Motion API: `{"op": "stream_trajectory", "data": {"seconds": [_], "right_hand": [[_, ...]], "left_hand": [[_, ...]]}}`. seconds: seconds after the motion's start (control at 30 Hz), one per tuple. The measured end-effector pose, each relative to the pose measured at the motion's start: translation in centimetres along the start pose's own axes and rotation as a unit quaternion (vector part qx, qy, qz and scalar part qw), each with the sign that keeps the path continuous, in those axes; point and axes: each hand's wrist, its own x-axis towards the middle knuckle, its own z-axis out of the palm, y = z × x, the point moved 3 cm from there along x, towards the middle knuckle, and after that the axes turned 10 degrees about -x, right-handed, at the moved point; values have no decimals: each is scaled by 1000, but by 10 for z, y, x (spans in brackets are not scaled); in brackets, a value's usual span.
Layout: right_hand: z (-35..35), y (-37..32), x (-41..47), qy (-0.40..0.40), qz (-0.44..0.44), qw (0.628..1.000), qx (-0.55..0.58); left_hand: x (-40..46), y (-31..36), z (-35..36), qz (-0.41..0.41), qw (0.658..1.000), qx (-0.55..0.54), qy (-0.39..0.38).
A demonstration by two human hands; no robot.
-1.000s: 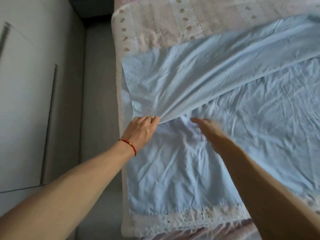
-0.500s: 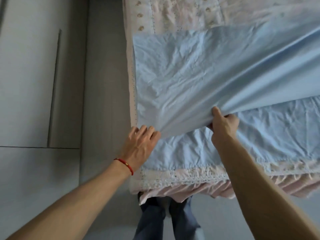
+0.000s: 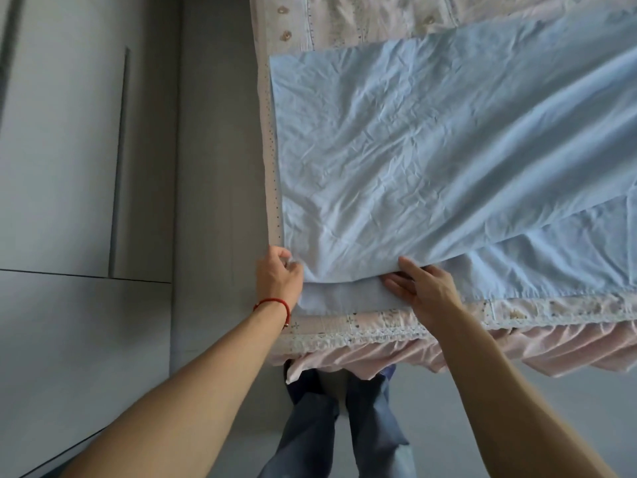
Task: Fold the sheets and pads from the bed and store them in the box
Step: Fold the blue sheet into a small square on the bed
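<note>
1. One light-blue sheet: thin, wrinkled cotton-like cloth, folded over itself, spread on the bed from centre out to 3 o'clock; lower layer showing along the near edge at 6 o'clock.
2. Left hand, at 9 o'clock of the fold's near corner: fingers curled, pinching the upper layer's corner.
3. Right hand, at 6 o'clock: thumb on top, fingers tucked beneath, gripping the upper layer's edge.
4. One red cord bracelet round the left wrist.
5. Beneath the sheet, one pale pink quilted bed cover with small printed motifs, a lace band and a gathered ruffle at 6 o'clock.
6. Two legs in blue jeans at 6 o'clock, on smooth grey floor.
</note>
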Motion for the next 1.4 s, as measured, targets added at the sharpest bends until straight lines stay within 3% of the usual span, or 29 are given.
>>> {"op": "stream_trajectory", "data": {"seconds": [0.13, 0.53, 0.73, 1.03, 1.27, 1.4], "right_hand": [[20, 3, -4, -35, 8, 999, 9], [28, 7, -36, -5, -33, 999, -29], [10, 33, -43, 25, 26, 998, -49], [4, 31, -22, -49, 96, 992, -66], [-27, -7, 8, 121, 7, 992, -26], [-29, 0, 13, 129, 7, 990, -50]], "left_hand": [[-1, -3, -7, -34, 999, -17, 37], [-23, -25, -23, -23, 1000, -3, 13], [-45, -47, -6, -75, 996, -6, 54], [-34, -40, 6, -106, 993, 21, 45], [39, 29, 13, -45, 999, -13, 22], [100, 55, 14, -65, 991, -121, 9]]}}
